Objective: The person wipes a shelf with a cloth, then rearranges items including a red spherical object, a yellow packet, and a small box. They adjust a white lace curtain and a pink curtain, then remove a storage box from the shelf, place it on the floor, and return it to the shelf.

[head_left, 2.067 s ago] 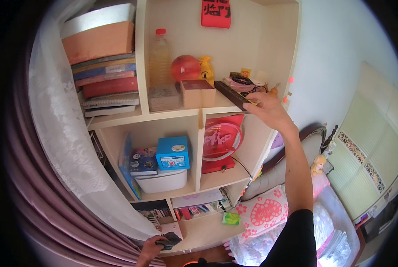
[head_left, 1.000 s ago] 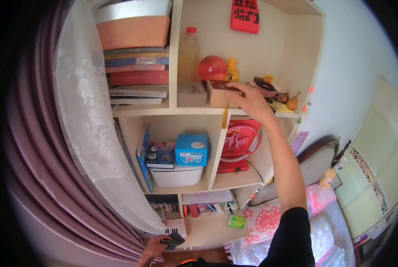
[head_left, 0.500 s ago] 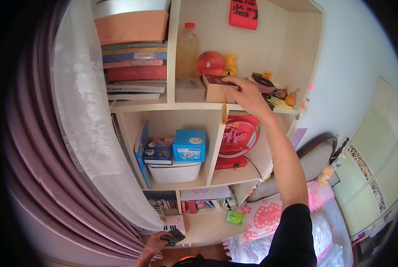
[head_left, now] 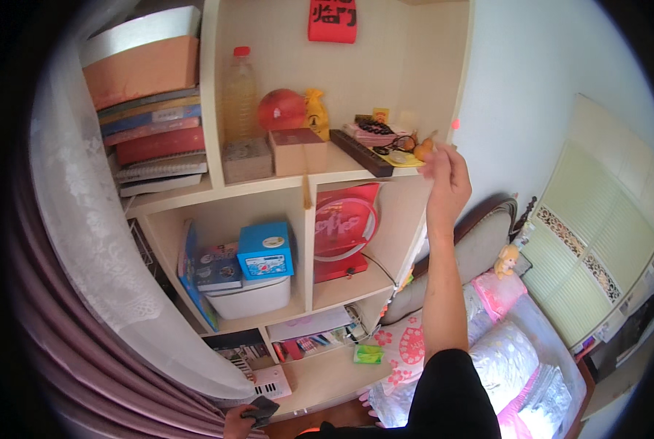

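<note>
My right hand (head_left: 447, 183) is raised at the front right corner of the upper shelf, its fingers loosely bent and the thumb side blurred. Right beside its fingertips are small orange-brown gourds (head_left: 424, 149); whether it touches them I cannot tell. Left of them lie dark beads (head_left: 393, 137) and a long dark wooden box (head_left: 361, 153). A brown box (head_left: 297, 151) stands further left, its yellow tassel (head_left: 307, 194) hanging over the shelf edge. Low down by the curtain, my left hand (head_left: 237, 423) is closed around a dark grey cloth (head_left: 261, 412).
On the upper shelf also stand a bottle (head_left: 240, 95), a red ball (head_left: 282, 110) and a yellow pouch (head_left: 316, 113). Below are a blue box (head_left: 266, 251) on a white bin (head_left: 252, 298), and a red case (head_left: 346, 227). A curtain (head_left: 114, 241) borders the left, a bed (head_left: 502, 358) the right.
My right hand has left the brown box and moved right to the gourds, uncovering the long dark box. The view has shifted right. My left hand keeps the cloth.
</note>
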{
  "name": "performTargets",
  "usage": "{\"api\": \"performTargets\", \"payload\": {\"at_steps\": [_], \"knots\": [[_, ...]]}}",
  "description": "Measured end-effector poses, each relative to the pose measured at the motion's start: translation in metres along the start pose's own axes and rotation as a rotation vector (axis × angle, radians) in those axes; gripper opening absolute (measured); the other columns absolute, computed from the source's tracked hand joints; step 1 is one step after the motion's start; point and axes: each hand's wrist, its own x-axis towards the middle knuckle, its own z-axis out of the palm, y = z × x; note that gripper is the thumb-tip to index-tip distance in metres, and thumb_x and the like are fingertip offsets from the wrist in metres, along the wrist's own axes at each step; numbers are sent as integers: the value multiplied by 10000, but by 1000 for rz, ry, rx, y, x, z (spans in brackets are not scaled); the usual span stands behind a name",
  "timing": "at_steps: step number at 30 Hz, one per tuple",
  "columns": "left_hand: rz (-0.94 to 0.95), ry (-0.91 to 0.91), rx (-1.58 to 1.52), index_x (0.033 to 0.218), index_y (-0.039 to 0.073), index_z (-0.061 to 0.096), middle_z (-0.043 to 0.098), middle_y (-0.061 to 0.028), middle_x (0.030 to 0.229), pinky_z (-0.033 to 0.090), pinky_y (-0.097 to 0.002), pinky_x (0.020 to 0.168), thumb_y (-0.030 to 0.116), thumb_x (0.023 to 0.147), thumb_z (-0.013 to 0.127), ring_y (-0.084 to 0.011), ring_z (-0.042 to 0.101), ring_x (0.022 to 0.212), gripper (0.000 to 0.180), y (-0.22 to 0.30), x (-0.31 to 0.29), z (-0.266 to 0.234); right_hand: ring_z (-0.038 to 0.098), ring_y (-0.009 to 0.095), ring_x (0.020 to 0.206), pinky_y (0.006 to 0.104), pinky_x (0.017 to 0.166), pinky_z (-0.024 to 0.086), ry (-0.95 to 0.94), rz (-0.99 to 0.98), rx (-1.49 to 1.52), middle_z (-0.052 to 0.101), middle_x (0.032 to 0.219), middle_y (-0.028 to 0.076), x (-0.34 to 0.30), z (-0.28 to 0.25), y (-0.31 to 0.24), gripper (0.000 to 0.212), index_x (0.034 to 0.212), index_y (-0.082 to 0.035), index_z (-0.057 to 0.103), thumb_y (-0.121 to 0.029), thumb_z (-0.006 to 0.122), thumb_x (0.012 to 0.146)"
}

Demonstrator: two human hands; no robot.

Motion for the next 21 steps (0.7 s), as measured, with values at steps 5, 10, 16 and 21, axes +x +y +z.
{"api": "performTargets", "payload": {"at_steps": [5,10,16,21], "knots": [[84,-18,292,1199,20,659,708,-194,1051,537,-454,848,230,773,640,-333,671,954,475,-23,-1,-8,538,86,612,225,573,426,87,302,35,604,764,39,-12,-34,50,253,1129,6,646,-195,539,1018],[-4,-25,-135,1191,11,666,714,-156,1014,539,-393,851,121,770,641,-266,676,968,436,17,-10,-10,586,107,727,262,658,484,-134,200,-64,617,951,55,-28,-16,53,377,1262,-67,598,-283,655,958],[108,-181,-164,1209,16,656,692,-86,1024,536,-313,835,-44,801,570,-174,656,953,422,14,17,5,618,249,864,343,780,503,-240,-21,-310,601,1113,145,-29,21,31,509,1286,-56,581,-331,726,882],[164,-147,-166,1191,-3,644,675,-95,1062,558,-320,818,-82,798,574,-189,660,947,407,-8,23,12,624,243,859,343,771,501,-270,-40,-342,609,1085,133,-27,30,26,417,1188,-35,628,-306,725,886]]}}
